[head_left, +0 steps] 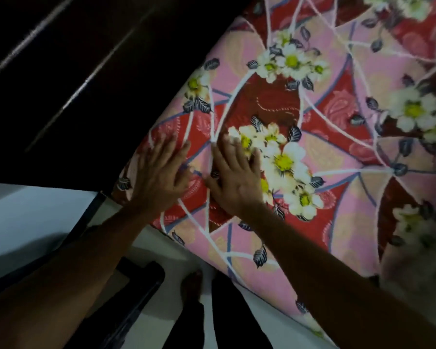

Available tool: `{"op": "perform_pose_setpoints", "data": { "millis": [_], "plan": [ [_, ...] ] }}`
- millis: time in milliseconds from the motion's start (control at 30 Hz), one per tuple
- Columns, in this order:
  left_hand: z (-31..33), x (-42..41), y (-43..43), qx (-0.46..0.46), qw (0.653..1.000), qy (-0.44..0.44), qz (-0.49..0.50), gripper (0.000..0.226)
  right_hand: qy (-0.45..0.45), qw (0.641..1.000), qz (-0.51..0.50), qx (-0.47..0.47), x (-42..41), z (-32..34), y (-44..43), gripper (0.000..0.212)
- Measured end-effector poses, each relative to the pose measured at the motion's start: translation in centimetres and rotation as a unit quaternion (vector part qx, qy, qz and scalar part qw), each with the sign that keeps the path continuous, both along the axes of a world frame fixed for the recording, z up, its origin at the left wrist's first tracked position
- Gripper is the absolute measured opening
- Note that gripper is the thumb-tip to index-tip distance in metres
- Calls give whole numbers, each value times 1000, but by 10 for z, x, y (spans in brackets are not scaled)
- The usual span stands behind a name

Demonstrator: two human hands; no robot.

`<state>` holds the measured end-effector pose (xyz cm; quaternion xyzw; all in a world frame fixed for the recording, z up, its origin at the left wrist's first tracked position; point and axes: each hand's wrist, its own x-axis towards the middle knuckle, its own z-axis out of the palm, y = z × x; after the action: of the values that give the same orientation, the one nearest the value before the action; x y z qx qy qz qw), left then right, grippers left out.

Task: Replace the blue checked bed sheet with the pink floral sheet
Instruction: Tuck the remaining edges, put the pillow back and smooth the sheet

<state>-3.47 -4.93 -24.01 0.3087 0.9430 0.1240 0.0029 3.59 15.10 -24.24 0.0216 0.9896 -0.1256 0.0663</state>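
The pink floral sheet (pixel 337 159), patterned with red panels, white lines and white-yellow flowers, lies spread over the bed and fills the right of the head view. My left hand (pixel 159 172) lies flat with straight fingers on the sheet near the bed's corner. My right hand (pixel 234 175) presses flat beside it, fingers spread over a flower cluster. Both hands hold nothing. No blue checked sheet is in view.
A dark wooden headboard or wall panel (pixel 73 84) borders the bed at upper left. White floor (pixel 30 222) lies below it, with a dark object (pixel 136 285) and my foot (pixel 191 285) beside the bed edge.
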Motion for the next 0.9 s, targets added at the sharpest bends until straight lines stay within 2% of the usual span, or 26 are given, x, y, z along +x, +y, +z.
{"op": "perform_pose_setpoints", "data": {
  "millis": [133, 267, 400, 467, 533, 633, 700, 833, 900],
  "plan": [
    [-5, 8, -16, -58, 997, -34, 34, 66, 6, 1000, 12, -16, 31, 0, -38, 70],
    [-5, 23, -37, -47, 995, -49, 75, 69, 16, 997, 13, -78, 72, 5, -59, 60],
    [5, 39, -32, 20, 997, -3, 74, 50, 23, 989, 31, -142, 117, 10, -48, 50],
    [13, 54, -11, 51, 997, 9, 49, 37, 22, 980, 27, -195, 133, 21, -27, 36],
    [21, 73, 23, 109, 993, -43, 25, 26, 27, 975, 10, -219, 147, 39, 6, 24],
    [39, 107, 88, 198, 961, -190, 35, 17, 10, 974, -78, -213, 174, 75, 76, 29],
    [54, 132, 136, 221, 932, -283, 59, 16, 34, 975, -117, -188, 195, 106, 132, 32],
    [89, 176, 247, 268, 886, -374, 60, 15, 125, 961, -220, -115, 251, 177, 252, 38],
    [109, 196, 305, 285, 865, -408, 59, 28, 162, 944, -276, -74, 288, 201, 318, 38]
  ]
}}
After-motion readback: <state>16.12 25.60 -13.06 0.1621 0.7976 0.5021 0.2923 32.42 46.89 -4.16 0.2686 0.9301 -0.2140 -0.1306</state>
